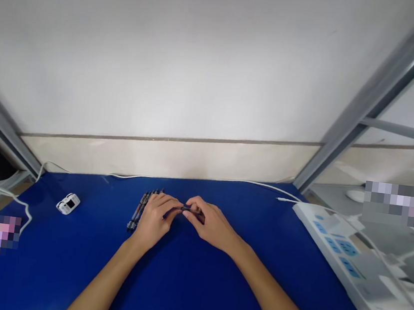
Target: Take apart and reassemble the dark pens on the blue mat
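Both my hands meet at the middle of a blue table (191,284). My left hand (156,219) and my right hand (209,223) each pinch an end of one thin dark pen (185,208), held level between them just above the table. Fingers of both hands are curled closed on it. Right beside my left hand, on its far left side, lies a row of several dark pens (140,208) side by side on the blue surface.
A small white device (68,203) lies at the left of the table. White cables (256,183) run along the back edge by the wall. A white-and-blue panel (349,258) slopes at the right. Grey metal frame struts (381,91) rise at both sides.
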The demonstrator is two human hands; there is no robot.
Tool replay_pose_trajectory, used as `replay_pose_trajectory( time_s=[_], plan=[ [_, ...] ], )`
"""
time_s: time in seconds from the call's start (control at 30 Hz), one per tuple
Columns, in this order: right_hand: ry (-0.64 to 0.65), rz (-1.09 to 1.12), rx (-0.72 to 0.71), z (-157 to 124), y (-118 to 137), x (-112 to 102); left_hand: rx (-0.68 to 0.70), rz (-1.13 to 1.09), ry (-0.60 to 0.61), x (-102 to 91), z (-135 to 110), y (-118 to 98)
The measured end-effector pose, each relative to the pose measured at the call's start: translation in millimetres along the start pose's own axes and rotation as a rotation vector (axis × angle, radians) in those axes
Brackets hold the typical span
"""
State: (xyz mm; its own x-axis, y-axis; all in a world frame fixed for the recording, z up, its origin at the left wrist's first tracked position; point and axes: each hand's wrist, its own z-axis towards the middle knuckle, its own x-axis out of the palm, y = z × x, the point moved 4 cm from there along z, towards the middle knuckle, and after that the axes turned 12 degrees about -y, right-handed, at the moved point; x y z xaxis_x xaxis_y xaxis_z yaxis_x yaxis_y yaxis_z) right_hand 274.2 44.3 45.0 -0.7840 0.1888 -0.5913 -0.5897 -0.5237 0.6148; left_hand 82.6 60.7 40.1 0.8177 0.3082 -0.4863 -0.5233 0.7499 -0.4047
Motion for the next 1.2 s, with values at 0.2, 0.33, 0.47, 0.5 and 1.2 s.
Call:
replay_pose_trajectory(
  time_s=[0.2, 0.33, 0.47, 0.5, 1.2],
  plan=[
    [0.032, 0.138, 0.138, 3.2, -3.4, 1.4, -0.015, -0.002, 0.004, -0.9, 0.8, -1.9],
    [-0.006, 0.363, 0.228, 4.9, -0.7, -0.7, -0.024, -0.012, -0.013, -2.5, 1.9, -4.0],
    [-0.084, 0.653, 0.304, 7.6, -1.5, -3.2, -0.091, -0.058, -0.066, -6.2, 2.0, -4.2],
    [-0.107, 0.688, 0.311, 8.4, -2.9, -3.8, -0.113, -0.074, -0.076, -6.5, 1.6, -3.8],
    [-0.457, 1.356, 0.638, 16.1, -32.1, -18.3, -0.211, 0.012, -0.229, -23.4, 9.9, -0.8]
  ],
)
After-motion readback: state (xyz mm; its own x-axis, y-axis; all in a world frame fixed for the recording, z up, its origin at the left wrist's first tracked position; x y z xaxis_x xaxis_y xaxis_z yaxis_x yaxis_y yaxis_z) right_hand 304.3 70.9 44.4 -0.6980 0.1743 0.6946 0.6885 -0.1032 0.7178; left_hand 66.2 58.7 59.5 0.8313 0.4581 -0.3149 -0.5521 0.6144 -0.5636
